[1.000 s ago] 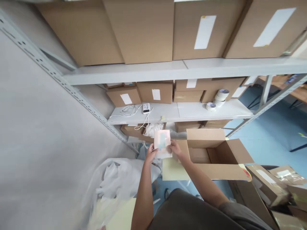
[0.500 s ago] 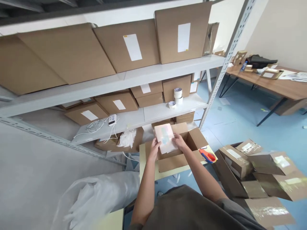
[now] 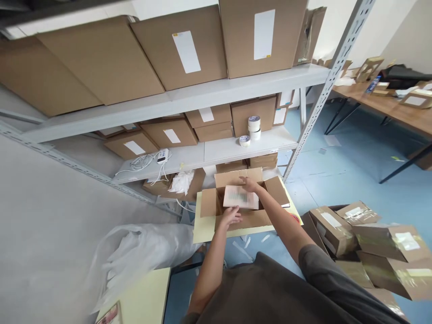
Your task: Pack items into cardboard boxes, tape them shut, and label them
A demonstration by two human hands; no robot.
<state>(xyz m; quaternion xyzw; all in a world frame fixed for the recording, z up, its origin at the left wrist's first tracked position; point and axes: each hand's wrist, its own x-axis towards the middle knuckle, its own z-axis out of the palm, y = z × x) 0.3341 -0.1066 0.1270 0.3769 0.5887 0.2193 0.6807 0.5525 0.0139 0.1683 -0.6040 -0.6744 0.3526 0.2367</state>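
Observation:
A flat, pale pinkish packet [image 3: 240, 197] lies tilted within the mouth of an open cardboard box [image 3: 249, 219], which stands on a pale yellow tabletop [image 3: 201, 231]. By the packet's near edge is my left hand [image 3: 231, 217], its fingers apart over the box's front flap. My right hand [image 3: 250, 184] is at the far edge, fingers stretched toward the raised back flap [image 3: 224, 179]. Neither hand grips the packet. Past my right forearm, only a bit of the red scissors [image 3: 296, 218] shows.
Behind the box rises a grey metal shelf [image 3: 222, 153] with cartons, tape rolls [image 3: 254, 123] and a power strip [image 3: 162, 156]. Opened cartons [image 3: 337, 229] pile up on the right. Clear plastic wrap [image 3: 145, 247] bulges at left. A brown table [image 3: 388, 101] stands further off.
The packet has gone from both hands above the box down into its opening. My fingers have come away from its sides. The view has shifted slightly.

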